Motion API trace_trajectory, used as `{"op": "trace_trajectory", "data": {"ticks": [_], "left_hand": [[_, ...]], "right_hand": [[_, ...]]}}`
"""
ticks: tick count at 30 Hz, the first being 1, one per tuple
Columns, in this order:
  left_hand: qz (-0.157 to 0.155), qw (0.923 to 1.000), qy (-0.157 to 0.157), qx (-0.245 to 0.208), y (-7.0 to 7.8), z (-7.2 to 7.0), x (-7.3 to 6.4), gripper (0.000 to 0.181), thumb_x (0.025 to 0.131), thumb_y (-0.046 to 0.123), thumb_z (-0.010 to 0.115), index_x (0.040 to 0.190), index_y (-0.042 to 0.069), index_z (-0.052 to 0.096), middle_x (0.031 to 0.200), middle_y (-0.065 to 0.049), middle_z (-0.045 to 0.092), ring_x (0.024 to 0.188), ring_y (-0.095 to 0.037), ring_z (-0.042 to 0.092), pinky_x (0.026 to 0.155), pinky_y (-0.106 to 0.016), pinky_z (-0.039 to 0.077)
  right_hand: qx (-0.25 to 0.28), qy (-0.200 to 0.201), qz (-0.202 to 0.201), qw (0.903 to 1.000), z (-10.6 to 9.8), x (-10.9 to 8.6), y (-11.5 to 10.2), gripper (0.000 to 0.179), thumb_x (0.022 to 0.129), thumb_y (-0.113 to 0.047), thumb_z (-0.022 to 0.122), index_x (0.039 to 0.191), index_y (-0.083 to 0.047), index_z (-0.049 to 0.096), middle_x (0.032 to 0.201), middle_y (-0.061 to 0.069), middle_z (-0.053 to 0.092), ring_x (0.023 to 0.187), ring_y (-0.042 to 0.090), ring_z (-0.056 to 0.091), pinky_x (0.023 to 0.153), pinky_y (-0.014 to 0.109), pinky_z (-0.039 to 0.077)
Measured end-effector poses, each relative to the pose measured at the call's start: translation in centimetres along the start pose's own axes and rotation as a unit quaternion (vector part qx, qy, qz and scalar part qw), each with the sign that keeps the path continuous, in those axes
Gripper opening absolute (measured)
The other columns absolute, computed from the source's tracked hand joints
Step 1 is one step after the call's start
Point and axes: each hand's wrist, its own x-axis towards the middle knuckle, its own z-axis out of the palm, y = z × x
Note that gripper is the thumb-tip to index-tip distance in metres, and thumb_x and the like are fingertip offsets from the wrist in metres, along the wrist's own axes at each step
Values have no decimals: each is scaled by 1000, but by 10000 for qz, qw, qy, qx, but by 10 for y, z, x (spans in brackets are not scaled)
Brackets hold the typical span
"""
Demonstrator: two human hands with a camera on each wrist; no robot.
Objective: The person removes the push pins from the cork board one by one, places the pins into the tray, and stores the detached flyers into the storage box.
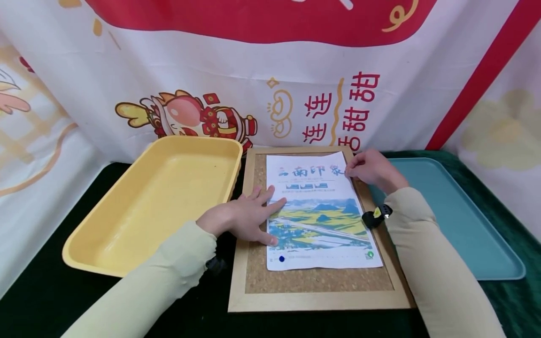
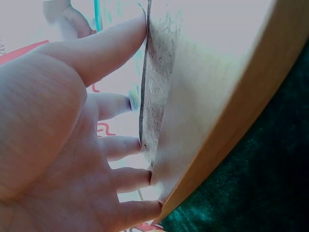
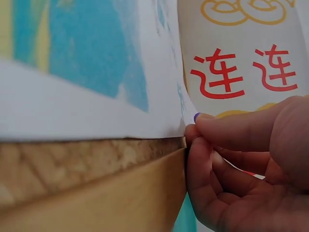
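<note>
A printed paper poster [image 1: 321,188] with a landscape picture lies on a wood-framed cork board [image 1: 317,284]. My left hand [image 1: 250,217] rests with spread fingers on the poster's left edge and the board beside it. At the poster's top right corner, my right hand [image 1: 372,170] pinches a small purple pushpin [image 3: 197,117] between thumb and forefinger, mostly hidden by the fingertips. A dark blue pushpin [image 1: 282,258] sits in the poster's lower left corner and a green pushpin [image 1: 370,254] in its lower right.
A deep yellow tray [image 1: 139,225] stands left of the board. To the right lies a shallow blue tray [image 1: 460,225], partly behind the right forearm. Dark green cloth [image 1: 186,319] covers the table, and a printed white curtain [image 1: 211,61] hangs close behind.
</note>
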Motion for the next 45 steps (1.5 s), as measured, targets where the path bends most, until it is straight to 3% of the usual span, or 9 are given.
{"op": "trace_trajectory", "data": {"ticks": [9,24,32,45], "left_hand": [[36,10000,12,30,0,-1,-1,96,101,55,67,173,29,8,180,-10,-13,166,-40,-14,132,-65,6],[28,10000,72,34,1,2,3,97,100,57,68,173,30,10,180,-9,-11,166,-40,-12,132,-65,7],[12,9999,96,57,0,2,1,97,100,57,68,173,30,10,181,-9,-10,166,-40,-11,132,-65,8],[-11,10000,41,54,0,0,-2,97,100,57,67,173,30,9,180,-9,-11,166,-41,-12,132,-65,7]], "right_hand": [[212,-395,-43,9990,-8,-10,5,26,107,-23,63,125,-4,66,132,19,57,118,33,50,99,41,48],[326,-430,-84,9985,-10,-13,15,31,107,-25,66,131,-5,65,136,19,58,119,33,50,100,40,48],[622,-466,-295,9965,-11,-14,21,38,106,-25,67,139,-6,69,150,21,56,129,34,49,105,45,49],[823,1,-117,9965,-10,-11,19,39,107,-26,65,141,-5,67,151,21,54,127,36,52,109,49,51]]}}
